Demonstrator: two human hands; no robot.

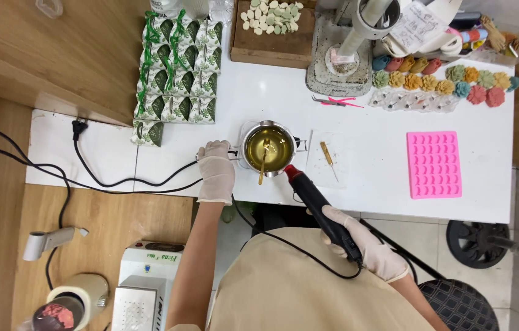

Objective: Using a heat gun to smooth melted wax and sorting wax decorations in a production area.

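Two gloved hands: left hand (216, 171) grips steel pot (269, 148) of yellow liquid; right hand (370, 248) grips heat gun (322, 210).

gloves (216, 175) white | heat gun (320, 211) black, red tip | pot liquid (270, 148) yellow | mould (434, 164) pink

The pot (269, 147) sits mid-table (370, 184); the mould (434, 164) lies at 3 o'clock of it, the packets (176, 73) at 10 o'clock, the board (271, 43) at 12 o'clock.
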